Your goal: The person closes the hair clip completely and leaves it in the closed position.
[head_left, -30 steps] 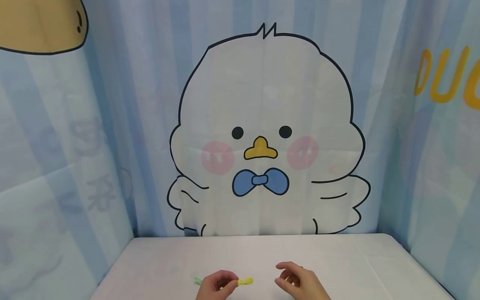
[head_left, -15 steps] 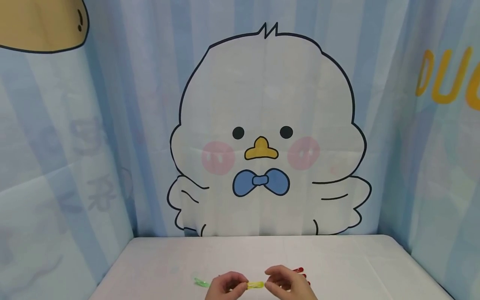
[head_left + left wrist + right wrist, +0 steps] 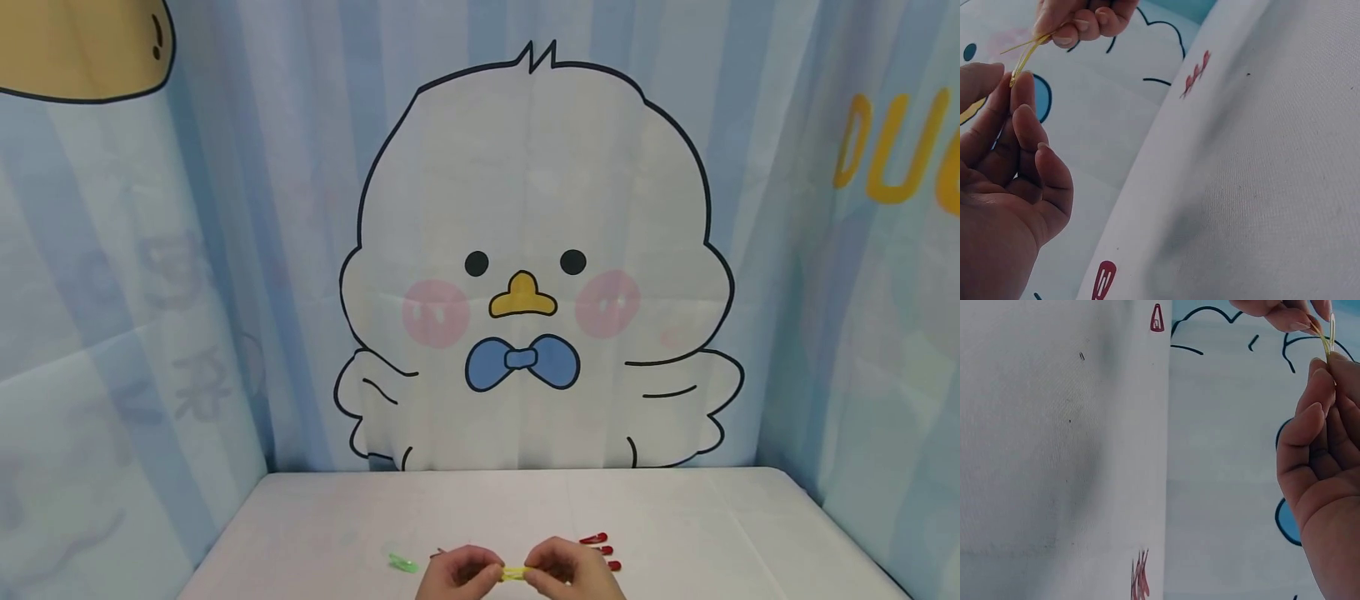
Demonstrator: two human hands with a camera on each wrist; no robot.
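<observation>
A yellow snap hair clip (image 3: 513,574) is stretched between both hands in the head view. My left hand (image 3: 461,572) pinches one end between thumb and fingertips. At the other end, the thumb and forefinger of my right hand (image 3: 573,570) pinch it. The left wrist view shows the clip (image 3: 1025,57) popped apart, its thin strips spreading away from each other. Both hands, left (image 3: 1010,169) and right (image 3: 1329,450), are raised above the tabletop, and their fingertips cover the clip's ends.
On the white table (image 3: 330,517), a green clip (image 3: 402,563) lies left of the left hand. Three red clips (image 3: 594,539) lie in a row just beyond the right hand. Another red clip (image 3: 1104,280) shows in the left wrist view. A curtain with a printed duck (image 3: 525,167) hangs behind.
The right hand has come left to the yellow clip and now pinches its free end. The left hand has shifted right with the clip, uncovering the green clip. The red clips have come into view.
</observation>
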